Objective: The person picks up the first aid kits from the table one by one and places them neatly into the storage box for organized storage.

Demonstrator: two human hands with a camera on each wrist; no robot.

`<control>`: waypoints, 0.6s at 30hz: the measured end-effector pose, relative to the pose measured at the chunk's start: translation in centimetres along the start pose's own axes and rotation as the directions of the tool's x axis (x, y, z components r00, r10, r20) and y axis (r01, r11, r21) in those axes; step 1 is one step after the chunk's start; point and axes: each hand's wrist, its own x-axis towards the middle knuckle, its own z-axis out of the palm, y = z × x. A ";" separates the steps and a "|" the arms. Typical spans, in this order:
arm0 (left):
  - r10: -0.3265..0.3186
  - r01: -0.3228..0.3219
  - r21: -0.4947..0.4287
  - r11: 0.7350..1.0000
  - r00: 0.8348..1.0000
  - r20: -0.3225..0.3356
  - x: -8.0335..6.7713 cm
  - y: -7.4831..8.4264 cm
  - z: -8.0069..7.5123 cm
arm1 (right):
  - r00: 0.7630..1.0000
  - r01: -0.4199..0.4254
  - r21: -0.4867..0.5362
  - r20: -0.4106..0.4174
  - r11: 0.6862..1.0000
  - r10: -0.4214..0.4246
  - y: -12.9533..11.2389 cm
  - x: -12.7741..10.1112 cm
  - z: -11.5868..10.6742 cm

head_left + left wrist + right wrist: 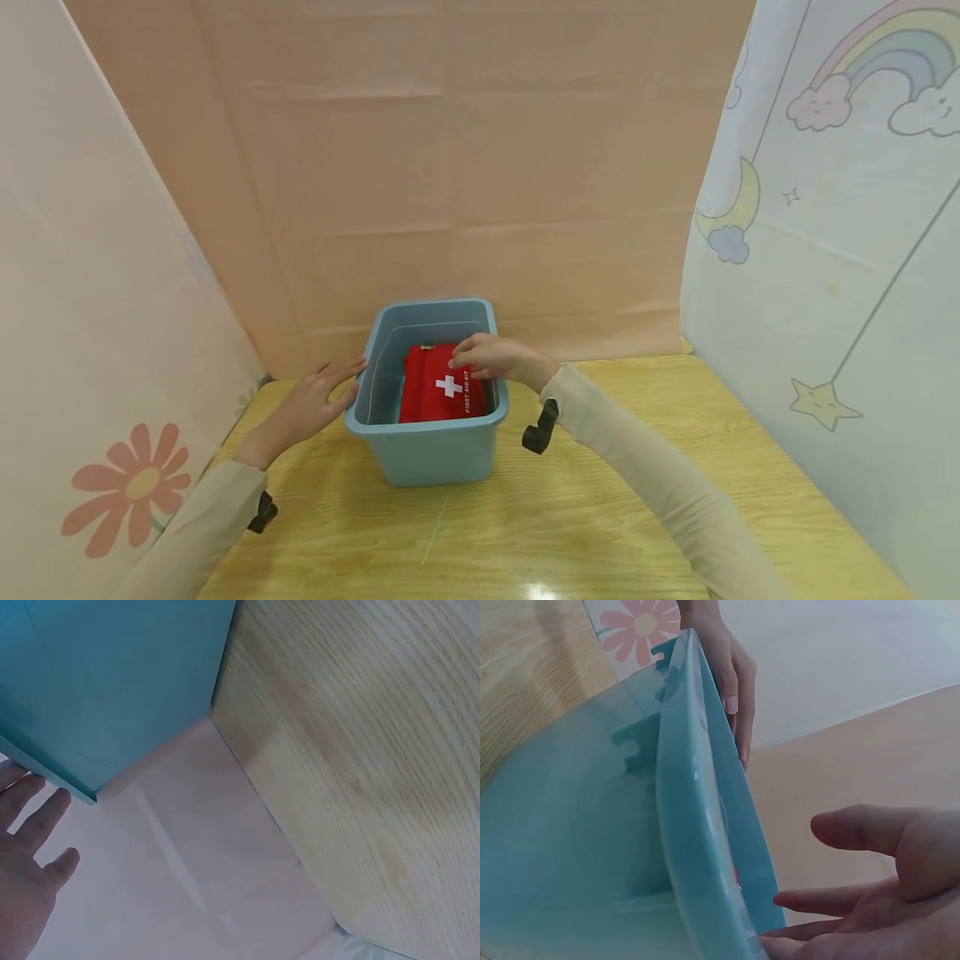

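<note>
While the right hand [498,360] covers it, the red pouch's [438,392] top is hidden.

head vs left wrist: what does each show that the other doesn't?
Only head: the red first aid kit inside the bin, the right hand over it with fingers on its top edge, and the flower and rainbow curtains.
Only left wrist: the bin's outer wall close up, meeting the pink backdrop.
Both: the blue bin, the left hand flat by its rim, the wooden table.
</note>
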 end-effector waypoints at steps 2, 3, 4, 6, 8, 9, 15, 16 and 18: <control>-0.002 0.002 -0.002 1.000 1.000 0.004 0.0 -0.1 -0.1 | 1.000 0.013 -0.016 0.012 1.000 -0.013 0.0 -0.1 -0.1; -0.003 0.003 -0.003 1.000 1.000 0.007 0.0 -0.1 -0.1 | 1.000 0.019 -0.020 0.017 1.000 -0.019 0.0 -0.1 -0.1; -0.003 0.003 -0.002 1.000 1.000 0.010 0.0 -0.1 -0.1 | 1.000 0.025 -0.020 0.019 0.999 -0.024 0.0 -0.2 -0.2; -0.002 0.002 0.000 1.000 1.000 0.014 0.1 -0.1 -0.3 | 0.999 0.035 -0.020 0.014 0.999 -0.035 0.1 -0.4 -0.4; -0.001 0.001 0.005 1.000 1.000 0.019 0.3 -0.1 -0.4 | 0.999 0.038 -0.003 0.009 0.999 -0.038 0.2 -0.5 -0.7; -0.001 0.001 0.007 1.000 1.000 0.021 0.4 -0.2 -0.4 | 0.999 0.042 0.001 0.004 0.999 -0.042 0.2 -0.6 -0.8; -0.002 0.002 0.021 1.000 0.999 0.037 0.6 -0.4 -0.6 | 0.997 0.070 0.027 -0.018 0.997 -0.070 0.2 -1.1 -1.5; 0.000 -0.001 0.023 1.000 0.999 0.036 0.7 -0.4 -0.7 | 0.997 0.080 0.030 -0.023 0.996 -0.080 0.2 -1.2 -1.7; 0.003 -0.004 0.022 1.000 0.999 0.033 0.7 -0.4 -0.8 | 0.994 0.103 0.033 -0.030 0.994 -0.102 0.4 -1.4 -2.0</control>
